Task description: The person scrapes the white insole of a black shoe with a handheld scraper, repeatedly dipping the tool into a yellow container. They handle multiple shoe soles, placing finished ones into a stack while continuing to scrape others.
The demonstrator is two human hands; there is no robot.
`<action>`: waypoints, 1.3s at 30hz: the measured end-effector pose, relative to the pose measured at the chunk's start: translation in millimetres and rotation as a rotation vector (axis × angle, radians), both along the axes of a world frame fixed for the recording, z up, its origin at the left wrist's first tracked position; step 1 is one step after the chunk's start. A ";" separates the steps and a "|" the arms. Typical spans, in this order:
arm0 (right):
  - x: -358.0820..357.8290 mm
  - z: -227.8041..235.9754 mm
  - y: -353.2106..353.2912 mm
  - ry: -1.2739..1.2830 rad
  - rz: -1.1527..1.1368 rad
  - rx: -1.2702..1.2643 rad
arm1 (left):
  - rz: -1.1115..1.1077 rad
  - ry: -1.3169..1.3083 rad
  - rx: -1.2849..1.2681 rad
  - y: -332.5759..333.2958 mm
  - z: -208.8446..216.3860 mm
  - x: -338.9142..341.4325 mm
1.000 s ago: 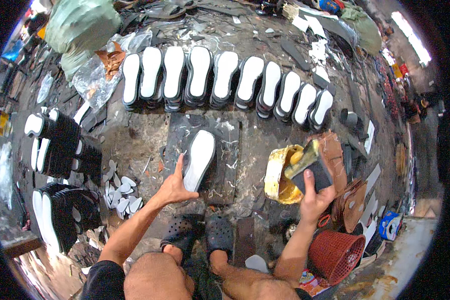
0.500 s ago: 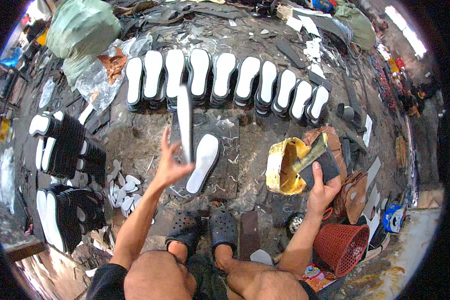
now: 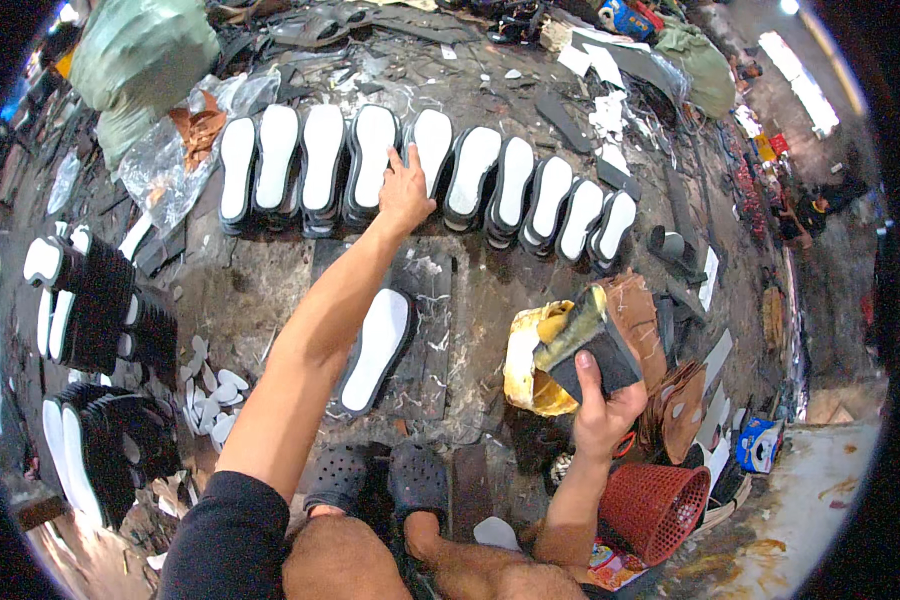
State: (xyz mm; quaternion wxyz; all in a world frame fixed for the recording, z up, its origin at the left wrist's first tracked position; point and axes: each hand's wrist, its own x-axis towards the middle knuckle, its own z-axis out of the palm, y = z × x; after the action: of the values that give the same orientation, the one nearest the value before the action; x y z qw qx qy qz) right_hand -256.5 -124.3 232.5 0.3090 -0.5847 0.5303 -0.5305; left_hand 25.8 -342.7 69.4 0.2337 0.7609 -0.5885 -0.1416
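My left hand (image 3: pixel 407 192) reaches out over the row of stacked shoe soles with its fingers apart. Its fingertips lie over one white-topped stack (image 3: pixel 374 135) and the neighbouring stack (image 3: pixel 432 138); whether they touch is unclear. Nothing shows in its grasp. A single dark sole with a white top (image 3: pixel 377 350) lies on a dark board (image 3: pixel 432 345) before my feet. On the right, my right hand (image 3: pixel 602 405) grips a dark flat spreader (image 3: pixel 592 345) with yellowish residue at its upper edge. The spreader overlaps a glue-crusted yellow-white tub (image 3: pixel 526 352).
More soles are stacked at the left (image 3: pixel 95 295), beside scattered white cutouts (image 3: pixel 210 398). A red perforated basket (image 3: pixel 658 510) leans at the lower right near brown sheets (image 3: pixel 675 405). A large green sack (image 3: pixel 142 65) stands far left; scraps litter the far floor.
My left hand has moved forward from beside the board to the row of stacks. The blurred white piece near it is no longer separately visible. The right hand still holds the spreader.
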 end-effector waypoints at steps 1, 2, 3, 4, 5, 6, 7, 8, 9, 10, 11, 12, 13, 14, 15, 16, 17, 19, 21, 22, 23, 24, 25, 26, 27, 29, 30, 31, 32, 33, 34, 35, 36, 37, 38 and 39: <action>4.0 0.5 -2.2 0.000 0.014 -0.007 | 0.017 0.023 -0.097 11.6 -3.4 -4.4; 7.5 0.1 -4.6 0.015 0.041 0.007 | 0.011 0.055 -0.142 26.4 -7.3 -7.4; 11.8 -2.2 -6.5 0.021 0.072 0.027 | 0.009 0.078 -0.182 45.7 -10.9 -8.1; 16.2 -4.5 -8.9 0.025 0.103 0.047 | 0.007 0.099 -0.221 68.7 -15.0 -10.2; 22.7 -6.0 -12.3 0.013 0.132 0.028 | -0.058 0.165 -0.334 101.7 -20.8 -11.0; 31.4 -7.0 -18.7 0.026 0.170 0.006 | -0.125 0.230 -0.453 140.7 -26.3 -11.0; 45.5 -10.5 -25.3 0.030 0.217 -0.009 | -0.133 0.154 -0.383 189.5 -31.7 -7.8; 60.7 -13.5 -29.4 0.041 0.264 -0.019 | -0.112 0.182 -0.290 238.7 -38.1 -5.9; 79.3 -19.3 -35.1 0.067 0.292 -0.050 | -0.088 0.134 -0.202 285.3 -39.0 -3.8; 94.8 -30.2 -41.4 0.098 0.323 -0.078 | -0.037 0.222 -0.077 321.0 -31.2 -3.9; 96.5 -51.0 -51.4 0.119 0.357 -0.023 | -0.047 0.223 -0.063 346.7 -34.1 -7.7; 104.5 -75.0 -59.0 0.187 0.360 0.002 | -0.047 0.219 0.004 367.5 -36.5 -10.7; 119.1 -95.0 -63.6 0.164 0.404 0.119 | -0.089 0.180 -0.004 383.0 -40.1 -10.1; 136.9 -112.3 -64.4 0.240 0.411 0.176 | -0.122 0.138 -0.006 398.1 -43.7 -7.3; 126.3 -158.3 -79.5 0.363 0.327 0.138 | -0.171 0.126 0.025 395.5 -43.4 -17.4; 133.9 -178.8 -83.9 0.391 0.418 0.129 | -0.192 0.093 0.074 398.5 -45.1 -17.4; 137.7 -197.1 -82.9 0.586 0.364 0.214 | -0.223 0.067 0.120 400.2 -47.0 -20.0; 168.5 -196.2 -77.3 0.866 0.397 0.269 | -0.260 0.023 0.145 411.4 -58.1 -11.7; 181.9 -188.3 -83.8 1.070 0.527 0.220 | -0.286 0.032 0.153 417.8 -61.7 -7.0; 183.7 -189.4 -83.5 1.097 0.619 0.181 | -0.287 0.039 0.177 417.9 -60.5 -6.3; 184.4 -188.3 -82.8 1.122 0.709 0.142 | -0.291 0.046 0.200 417.2 -59.4 -6.2; 186.9 -185.7 -84.7 1.148 0.792 0.090 | -0.294 0.050 0.211 415.0 -59.4 -3.8; 187.8 -183.8 -83.1 1.140 0.807 0.090 | -0.294 0.065 0.223 416.4 -59.5 -2.5; 187.5 -182.1 -79.8 1.132 0.822 0.089 | -0.295 0.083 0.203 416.7 -59.7 1.1; 182.1 -183.1 -74.2 1.129 0.842 0.096 | -0.293 0.107 0.188 417.5 -57.1 0.7; 173.8 -188.2 -68.6 1.100 0.865 0.003 | -0.270 0.188 0.182 415.0 -53.6 -0.6; 175.8 -186.9 -61.2 1.111 0.907 0.027 | -0.221 0.288 0.139 418.3 -58.5 2.2; 180.1 -185.1 -53.0 1.119 0.953 0.050 | -0.165 0.384 0.098 422.7 -66.6 5.3; 184.5 -183.5 -43.6 1.126 0.997 0.073 | -0.110 0.478 0.055 427.8 -74.4 8.3; 178.8 -188.6 -30.9 1.100 1.019 0.033 | 0.083 0.712 -0.084 425.2 -66.7 9.2; 179.7 -190.9 -14.8 1.129 1.034 -0.025 | 0.208 0.679 -0.166 429.4 -62.9 18.1; 180.0 -192.8 1.4 1.118 1.073 -0.046 | 0.357 0.713 -0.258 432.2 -59.7 29.4; 182.7 -190.6 19.2 1.106 1.119 -0.070 | 0.489 0.635 -0.349 433.9 -50.9 39.7; 184.8 -186.9 36.6 1.090 1.132 -0.129 | 0.600 0.630 -0.343 435.4 -45.6 50.0; 184.8 -188.0 52.2 1.062 1.142 -0.173 | 0.671 0.687 -0.349 436.6 -49.3 57.5; 185.4 -190.7 66.8 0.960 1.161 -0.201 | 0.736 0.754 -0.376 436.3 -54.3 65.5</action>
State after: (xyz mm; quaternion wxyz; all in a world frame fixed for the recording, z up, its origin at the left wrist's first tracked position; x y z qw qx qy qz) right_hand -71.1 -57.5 41.8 0.2190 -0.9619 0.1628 -0.0158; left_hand 91.3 93.6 15.1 0.5936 0.7582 -0.1748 -0.2057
